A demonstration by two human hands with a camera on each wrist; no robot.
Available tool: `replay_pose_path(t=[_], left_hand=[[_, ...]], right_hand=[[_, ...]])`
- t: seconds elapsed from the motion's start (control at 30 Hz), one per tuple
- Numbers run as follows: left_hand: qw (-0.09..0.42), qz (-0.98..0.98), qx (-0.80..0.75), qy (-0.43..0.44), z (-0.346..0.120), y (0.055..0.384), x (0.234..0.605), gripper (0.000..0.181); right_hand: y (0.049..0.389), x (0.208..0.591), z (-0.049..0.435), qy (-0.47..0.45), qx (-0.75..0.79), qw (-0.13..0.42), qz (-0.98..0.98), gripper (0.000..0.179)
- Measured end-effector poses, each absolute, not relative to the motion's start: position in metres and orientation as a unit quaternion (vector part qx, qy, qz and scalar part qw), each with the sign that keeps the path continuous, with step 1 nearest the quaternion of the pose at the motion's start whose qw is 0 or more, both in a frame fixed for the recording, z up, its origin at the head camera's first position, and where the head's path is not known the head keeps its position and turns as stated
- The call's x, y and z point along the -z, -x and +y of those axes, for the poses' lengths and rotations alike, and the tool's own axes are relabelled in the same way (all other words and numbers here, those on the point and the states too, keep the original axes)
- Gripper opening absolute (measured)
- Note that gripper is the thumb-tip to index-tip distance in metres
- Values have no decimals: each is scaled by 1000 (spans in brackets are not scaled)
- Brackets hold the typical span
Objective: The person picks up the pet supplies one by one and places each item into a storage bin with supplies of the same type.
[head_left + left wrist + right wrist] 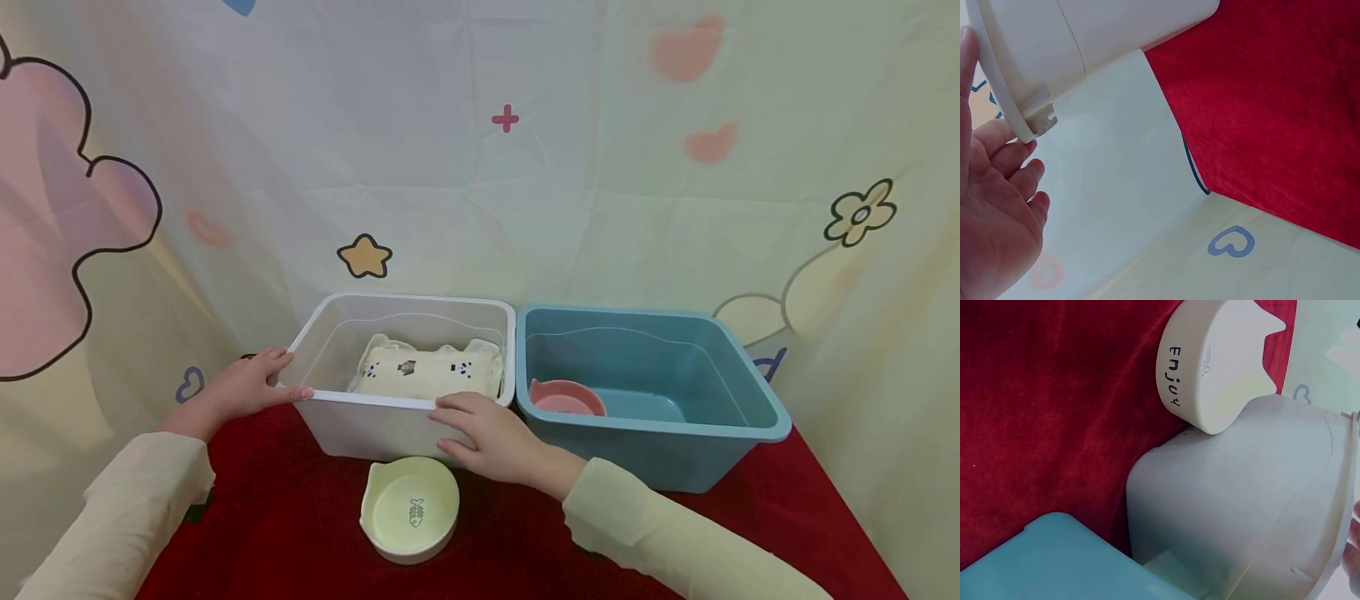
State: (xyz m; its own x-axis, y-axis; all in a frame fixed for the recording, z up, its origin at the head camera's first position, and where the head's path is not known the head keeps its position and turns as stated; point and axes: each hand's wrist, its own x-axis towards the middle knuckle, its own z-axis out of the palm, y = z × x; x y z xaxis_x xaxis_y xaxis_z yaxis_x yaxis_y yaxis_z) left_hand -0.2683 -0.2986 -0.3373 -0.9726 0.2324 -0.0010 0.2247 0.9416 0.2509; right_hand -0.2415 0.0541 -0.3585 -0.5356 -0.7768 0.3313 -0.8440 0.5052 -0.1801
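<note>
A white plastic bin (375,425) stands on the red cloth with a cream ruffled fabric item (420,375), printed with small animals, lying inside. My left hand (251,383) grips the bin's near left corner, thumb over the front rim and fingers at the side; the left wrist view shows the fingertips right at the rim. On the front rim, toward its right end, my right hand (487,437) rests with loosely extended fingers. Just in front of the bin sits a pale yellow cat-eared bowl (431,512) with a fish-bone drawing; its side reads "Enjoy" in the right wrist view.
To the right, a blue bin (637,454) stands against the white one. It holds a pink cat-eared bowl (573,396) in its near left corner. Red cloth (285,533) covers the table, and a printed curtain (585,192) hangs close behind both bins.
</note>
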Motion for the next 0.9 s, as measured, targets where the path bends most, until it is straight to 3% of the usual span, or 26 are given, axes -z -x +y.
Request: replay_pose_path(t=[0.37, 0.9], left_hand=[[15, 986, -122, -116, -299, 269, 338, 89], [24, 986, -130, -107, -299, 268, 339, 91]], right_hand=[[233, 361, 53, -507, -158, 131, -837, 36], [225, 369, 49, -534, -154, 128, -821, 33]])
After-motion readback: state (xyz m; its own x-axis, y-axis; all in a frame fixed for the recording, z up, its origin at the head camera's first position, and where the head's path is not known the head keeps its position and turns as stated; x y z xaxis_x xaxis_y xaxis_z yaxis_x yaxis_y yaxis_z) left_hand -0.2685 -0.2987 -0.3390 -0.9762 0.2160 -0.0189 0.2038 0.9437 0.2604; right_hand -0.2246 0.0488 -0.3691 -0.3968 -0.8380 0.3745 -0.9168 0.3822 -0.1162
